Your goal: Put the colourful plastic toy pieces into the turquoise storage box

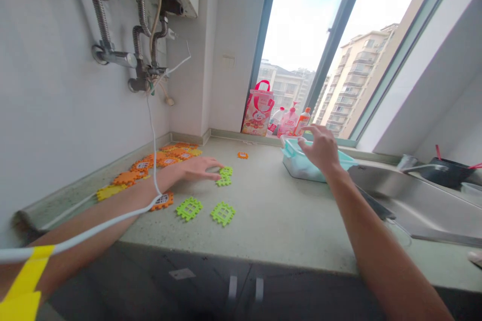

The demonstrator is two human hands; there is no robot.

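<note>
Stretched over the counter from the left, my left hand [199, 168] has its thumb and fingers apart at the edge of a pair of lime-green interlocking puzzle pieces [225, 179]; whether it touches them I cannot tell. Nearer the front edge lie two more green pieces, a left one [189, 209] and a right one [223, 213], both with window-like grids. My right hand [320, 148] is open, fingers spread, above a teal plastic container [301, 165] with pale, unclear contents. Nothing shows in its grasp.
Orange and yellow puzzle pieces [130, 177] line the wall at left. One orange piece [162, 201] lies under a white cable [113, 218]; a small orange piece [243, 155] sits farther back. A steel sink [433, 210] is at right. Bottles [289, 123] and a pink bag [258, 115] stand by the window.
</note>
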